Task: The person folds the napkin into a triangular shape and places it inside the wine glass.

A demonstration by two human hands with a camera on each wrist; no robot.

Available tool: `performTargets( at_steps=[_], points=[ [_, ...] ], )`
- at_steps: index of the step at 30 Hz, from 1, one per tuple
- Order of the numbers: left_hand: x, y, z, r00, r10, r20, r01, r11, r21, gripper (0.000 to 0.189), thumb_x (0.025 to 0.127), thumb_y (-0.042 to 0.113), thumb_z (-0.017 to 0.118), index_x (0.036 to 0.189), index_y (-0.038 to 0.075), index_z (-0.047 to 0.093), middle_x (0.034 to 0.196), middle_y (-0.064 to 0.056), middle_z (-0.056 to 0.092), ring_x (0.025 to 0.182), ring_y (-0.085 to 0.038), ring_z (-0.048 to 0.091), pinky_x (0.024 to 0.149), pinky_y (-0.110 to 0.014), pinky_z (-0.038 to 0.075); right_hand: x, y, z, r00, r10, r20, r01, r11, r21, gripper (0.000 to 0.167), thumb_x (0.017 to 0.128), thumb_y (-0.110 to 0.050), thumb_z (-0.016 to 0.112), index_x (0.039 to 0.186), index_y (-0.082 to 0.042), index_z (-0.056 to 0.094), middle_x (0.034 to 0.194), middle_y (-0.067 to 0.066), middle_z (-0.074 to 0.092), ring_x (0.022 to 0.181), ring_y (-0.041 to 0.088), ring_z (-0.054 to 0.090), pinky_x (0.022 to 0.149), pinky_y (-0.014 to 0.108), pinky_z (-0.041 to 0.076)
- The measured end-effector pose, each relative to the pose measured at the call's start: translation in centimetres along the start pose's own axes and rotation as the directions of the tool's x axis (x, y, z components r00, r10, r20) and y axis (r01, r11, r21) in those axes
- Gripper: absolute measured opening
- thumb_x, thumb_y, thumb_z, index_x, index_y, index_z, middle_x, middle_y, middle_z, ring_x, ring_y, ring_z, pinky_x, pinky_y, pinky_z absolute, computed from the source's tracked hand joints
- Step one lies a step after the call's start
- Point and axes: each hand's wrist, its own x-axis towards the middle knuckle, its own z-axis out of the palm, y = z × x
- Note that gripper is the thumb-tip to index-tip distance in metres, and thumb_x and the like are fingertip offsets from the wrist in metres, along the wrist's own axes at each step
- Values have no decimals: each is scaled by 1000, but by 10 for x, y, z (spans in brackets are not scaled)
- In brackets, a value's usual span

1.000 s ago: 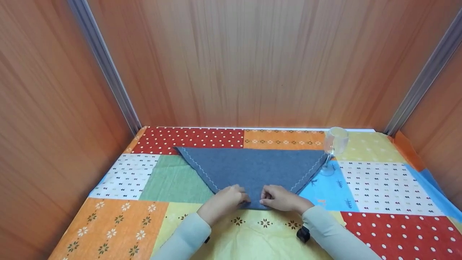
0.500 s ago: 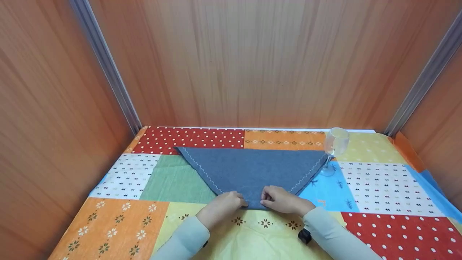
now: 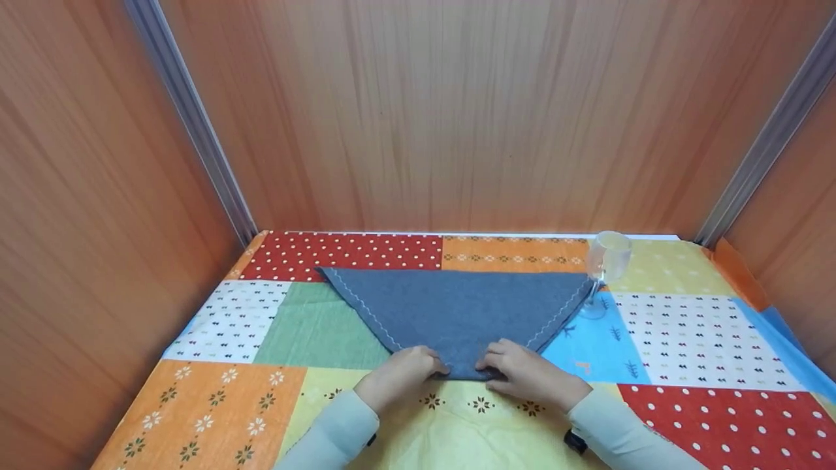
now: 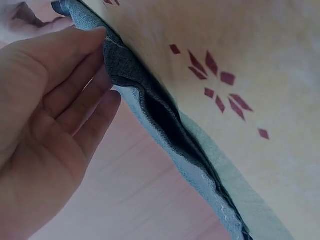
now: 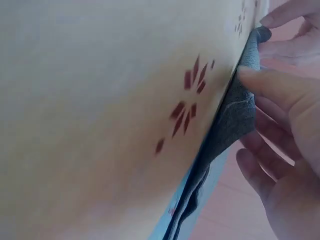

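A grey-blue cloth napkin (image 3: 450, 307) lies folded in layers, wide at the back and tapering to a short near edge, with pale zigzag stitching down both slanted sides. At the left of that near edge, my left hand (image 3: 408, 372) pinches the cloth. My right hand (image 3: 526, 372) pinches the same edge farther right. In the left wrist view, the thumb is on one side of the napkin's fold (image 4: 125, 65) and the fingers on the other; its layers gape a little beside them. The right wrist view shows the right thumb (image 5: 270, 85) against the rolled edge.
A clear stemmed wine glass (image 3: 609, 258) stands at the napkin's far right corner. Beneath lies a patchwork tablecloth (image 3: 202, 405) of coloured squares. Wood-grain panels (image 3: 418, 117) enclose the table at the back and both sides.
My right hand has shifted slightly right and toward the near edge, its fingers now over the edge. The left hand moved slightly down and left early on. The glass stays put.
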Motion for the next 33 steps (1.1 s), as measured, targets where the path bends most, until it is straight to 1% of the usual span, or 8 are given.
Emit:
performTargets(
  at_steps=[2, 4, 10, 16, 21, 25, 29, 33],
  points=[
    [0, -1, 0, 1000, -4, 1, 4, 999, -35, 17, 90, 6, 73, 106, 11, 79, 97, 1, 73, 92, -12, 67, 83, -26, 53, -4, 0, 0, 999, -38, 2, 38, 998, -42, 27, 92, -20, 74, 116, -7, 72, 108, 0, 67, 99, 17, 60, 85, 33, 53],
    [0, -3, 0, 1000, -9, 7, 10, 997, -82, 16, 90, 9, 74, 105, 10, 79, 97, 0, 73, 92, -12, 67, 84, -27, 53, -7, -1, -1, 999, -50, 7, 51, 996, -71, 30, 93, -19, 74, 119, -5, 72, 111, 4, 69, 100, 20, 63, 86, 34, 54],
    [4, -9, 2, 999, -50, 5, 50, 987, -153, 21, 87, 15, 80, 108, 10, 79, 101, 0, 74, 95, -11, 68, 85, -24, 53, -9, -5, -5, 998, 13, 65, -10, 999, -47, 34, 94, -16, 72, 126, -3, 69, 118, 9, 70, 106, 24, 65, 88, 37, 55],
    [8, -11, 5, 997, -41, -59, 34, 992, -126, 17, 83, 12, 82, 100, 13, 81, 93, 3, 75, 88, -9, 69, 81, -21, 54, -5, -5, -7, 998, 22, 51, -22, 1000, -6, 31, 91, -16, 75, 119, -2, 73, 111, 9, 72, 101, 23, 67, 86, 36, 55],
    [12, -11, 6, 996, -26, -85, 19, 996, -89, 13, 86, 7, 75, 96, 13, 80, 90, 5, 75, 85, -8, 69, 78, -22, 55, 0, -4, -7, 991, 98, 87, -99, 995, 8, 28, 90, -21, 77, 115, -8, 75, 106, 1, 70, 97, 18, 65, 84, 36, 55],
    [14, -13, 7, 995, -36, -95, 27, 995, -97, 14, 86, 5, 71, 96, 12, 78, 90, 4, 74, 85, -8, 69, 77, -23, 55, 2, 0, -6, 986, 138, 91, -140, 990, 24, 19, 91, -21, 76, 108, -13, 71, 104, -4, 65, 97, 17, 63, 84, 37, 55],
    [16, -17, 8, 994, -88, -62, 77, 984, -161, 14, 89, 7, 70, 99, 12, 77, 94, 5, 73, 87, -6, 67, 78, -22, 54, 4, 5, -5, 986, 143, 89, -151, 984, 92, 11, 95, -18, 71, 104, -17, 67, 103, -7, 63, 97, 14, 61, 84, 36, 54],
    [18, -23, 9, 984, -177, -17, 166, 947, -275, 12, 92, 11, 67, 101, 12, 76, 95, 5, 72, 85, -5, 64, 77, -23, 53, 7, 11, -8, 979, 167, 118, -189, 957, 219, 6, 102, -19, 61, 106, -17, 64, 100, -7, 63, 88, 9, 60, 76, 34, 52]
  ],
)
